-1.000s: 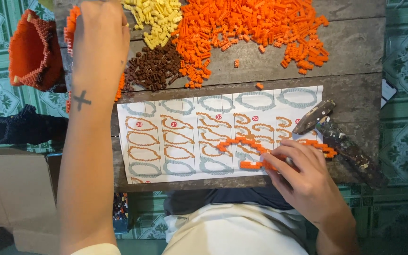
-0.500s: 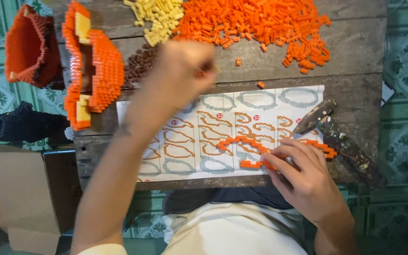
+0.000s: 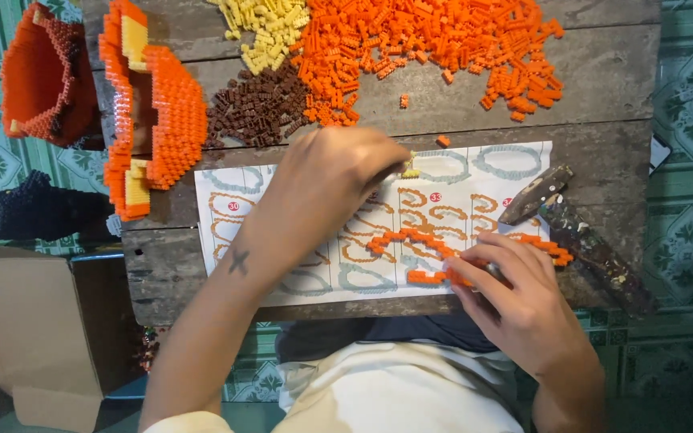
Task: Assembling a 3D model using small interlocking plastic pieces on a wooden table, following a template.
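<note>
Left hand (image 3: 334, 180) has come down from the back of the table, where it was raised over the brick piles, and now sits over the printed pattern sheet (image 3: 282, 188), fingers pinched on what looks like a small yellow brick (image 3: 411, 167) at its fingertips; exact grip is partly hidden by the knuckles. Right hand (image 3: 515, 301) has barely shifted: it stays on the near right of the sheet, fingertips pressing down on the curved orange brick strip (image 3: 411, 237) lying on the paper.

Step in hand, as a judgement: adding a brick to the strip being built on the sheet. Next move likely calls for bringing the pinched brick to the strip end by the right fingers, lining up studs and pressing while the right hand keeps the strip flat.

Also changed: the finished orange and yellow brick shell (image 3: 150, 112) at left, hidden behind the forearm a second ago, is in full view. Loose orange pile (image 3: 459, 40), yellow pile (image 3: 270, 28), brown pile (image 3: 258, 104) unchanged on the wooden table (image 3: 603, 88).
</note>
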